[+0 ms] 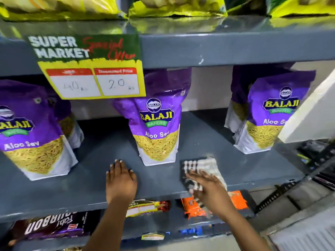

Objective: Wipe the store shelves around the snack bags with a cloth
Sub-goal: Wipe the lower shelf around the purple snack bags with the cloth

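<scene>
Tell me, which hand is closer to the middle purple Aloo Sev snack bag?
The left hand, though not by much. It rests flat on the grey shelf just front-left of the middle purple Aloo Sev snack bag. The right hand presses the checked cloth front-right of it.

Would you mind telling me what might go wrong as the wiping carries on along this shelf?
1. The right hand presses the checked cloth close beside the middle Aloo Sev bag; a wide sweep could knock that upright bag over.
2. The cloth hangs over the grey shelf's front edge, so it may slip off onto the orange packet below.
3. The left hand lies flat on the shelf, so the patch under it may go unwiped.
</scene>
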